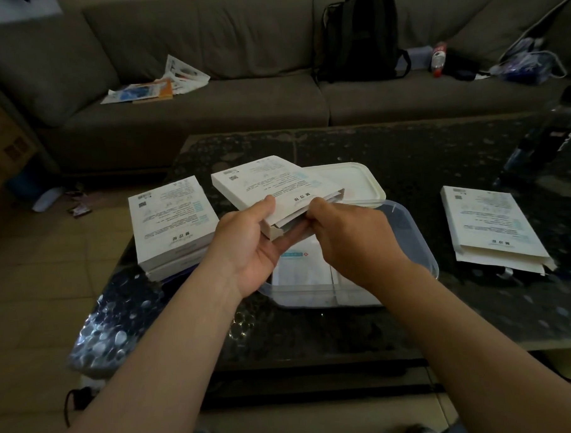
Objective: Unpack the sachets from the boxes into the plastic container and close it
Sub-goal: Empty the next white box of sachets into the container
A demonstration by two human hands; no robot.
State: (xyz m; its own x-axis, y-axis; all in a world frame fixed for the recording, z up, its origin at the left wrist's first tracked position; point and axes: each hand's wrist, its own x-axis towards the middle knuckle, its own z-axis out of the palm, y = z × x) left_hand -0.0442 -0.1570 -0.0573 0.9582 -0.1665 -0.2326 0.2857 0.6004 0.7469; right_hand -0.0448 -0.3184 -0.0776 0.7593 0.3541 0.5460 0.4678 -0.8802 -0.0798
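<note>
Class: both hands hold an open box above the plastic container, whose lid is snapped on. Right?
No: the head view shows the lid off, lying behind the plastic container. Left hand and right hand do hold the open box above it.

The flat white cardboard box (pixel 276 184), gripped by the left hand (pixel 249 247) and right hand (pixel 347 233), roofs most of the clear plastic container (pixel 409 240); only its right side is free from above. A stack of white cardboard boxes (pixel 170 221) stands just beside its left wall, and a white plastic lid (pixel 351 180) lies at its far rim. Bare dark speckled tabletop (pixel 461 307) runs between the container and the opened white carton (pixel 494 227) at right. A dark upright shape (pixel 543 149), perhaps a bottle, stands far right.
</note>
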